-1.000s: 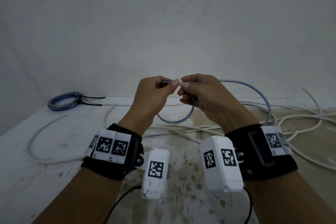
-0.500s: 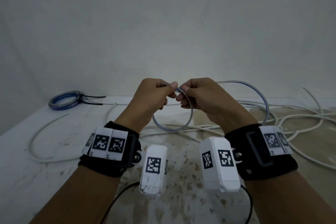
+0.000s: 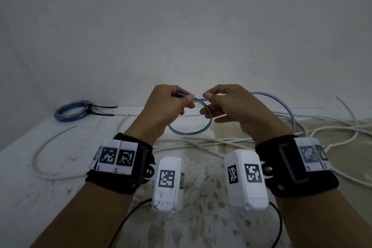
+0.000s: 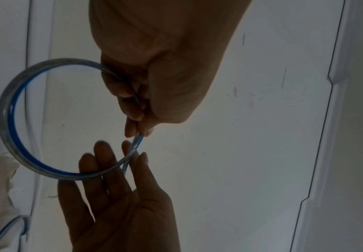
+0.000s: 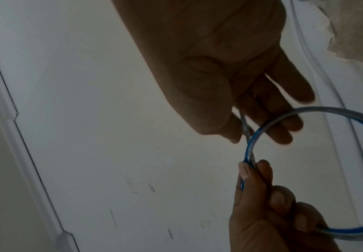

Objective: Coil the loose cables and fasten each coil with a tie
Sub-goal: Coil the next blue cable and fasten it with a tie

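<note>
Both hands hold a clear cable with a blue stripe up above the table, bent into one small loop. My left hand curls its fingers round the top of the loop, where the strands cross. Just to the right, my right hand pinches the cable between thumb and forefinger, with its other fingers stretched out. The rest of this cable arcs off to the right and drops to the table.
A finished blue coil with a black tie lies at the table's back left. Loose white cables sprawl over the middle and right of the stained table, and one bends round at the left. A wall stands close behind.
My hands have drawn slightly apart, so a short stretch of cable shows between them. My right hand's lower fingers have straightened out. The loop has widened a little.
</note>
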Tool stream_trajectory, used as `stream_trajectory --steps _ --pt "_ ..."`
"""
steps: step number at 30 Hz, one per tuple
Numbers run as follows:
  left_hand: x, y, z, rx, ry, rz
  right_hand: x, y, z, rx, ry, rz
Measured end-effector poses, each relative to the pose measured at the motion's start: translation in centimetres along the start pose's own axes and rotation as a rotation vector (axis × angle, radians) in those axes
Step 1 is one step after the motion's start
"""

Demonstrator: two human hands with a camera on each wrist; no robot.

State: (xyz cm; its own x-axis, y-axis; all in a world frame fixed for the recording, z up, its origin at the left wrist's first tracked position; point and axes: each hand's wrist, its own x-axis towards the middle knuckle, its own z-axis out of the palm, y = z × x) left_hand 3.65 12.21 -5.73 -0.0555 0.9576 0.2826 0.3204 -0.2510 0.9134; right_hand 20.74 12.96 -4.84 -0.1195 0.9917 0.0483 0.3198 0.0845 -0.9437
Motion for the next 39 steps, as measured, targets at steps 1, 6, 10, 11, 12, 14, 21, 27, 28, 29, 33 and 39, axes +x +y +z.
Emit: stream_trajectory --steps 1,6,10,11,12,14,21,27,28,29,33,39 --pt "0.0 0.0 0.0 0.005 -0.004 0.0 0.2 0.1 -0.2 -0.078 0.133 -0.028" --pt "-0.3 0.2 0.3 0.012 -0.068 0.02 0.2 -1.0 -1.0 -0.47 0.373 -0.366" --pt "-0.4 0.3 0.4 0.003 -0.089 0.062 0.1 -0.7 0.1 -0.483 -0.048 -0.351" --pt "-0.4 0.3 0.3 0.002 -0.087 0.065 0.1 -0.5 0.2 -0.439 -0.097 -0.331" --pt "-0.3 0.2 0.2 0.002 -0.087 0.065 0.0 -0.3 0.1 -0.388 -0.127 -0.314" --pt "-0.3 0.1 0.1 -0.004 -0.097 0.063 0.0 0.0 -0.1 -0.334 -0.162 -0.289" --pt "-0.4 0.3 0.2 -0.032 -0.166 0.075 0.1 0.7 -1.1 -0.095 -0.259 -0.179" --pt "-0.5 0.2 0.3 -0.017 -0.198 0.084 0.3 0.8 -1.5 -0.102 -0.264 -0.159" --pt "-0.5 0.2 0.3 -0.014 -0.208 0.083 0.3 0.9 -1.6 -0.097 -0.265 -0.158" --pt "-0.5 0.1 0.3 -0.009 -0.219 0.083 0.3 0.9 -1.8 -0.087 -0.267 -0.158" --pt "-0.6 0.2 0.3 0.004 -0.251 0.084 0.1 0.9 -2.2 -0.065 -0.287 -0.158" --pt "-0.5 -0.1 0.2 -0.004 -0.284 0.052 0.3 1.1 -2.2 -0.071 -0.317 -0.168"
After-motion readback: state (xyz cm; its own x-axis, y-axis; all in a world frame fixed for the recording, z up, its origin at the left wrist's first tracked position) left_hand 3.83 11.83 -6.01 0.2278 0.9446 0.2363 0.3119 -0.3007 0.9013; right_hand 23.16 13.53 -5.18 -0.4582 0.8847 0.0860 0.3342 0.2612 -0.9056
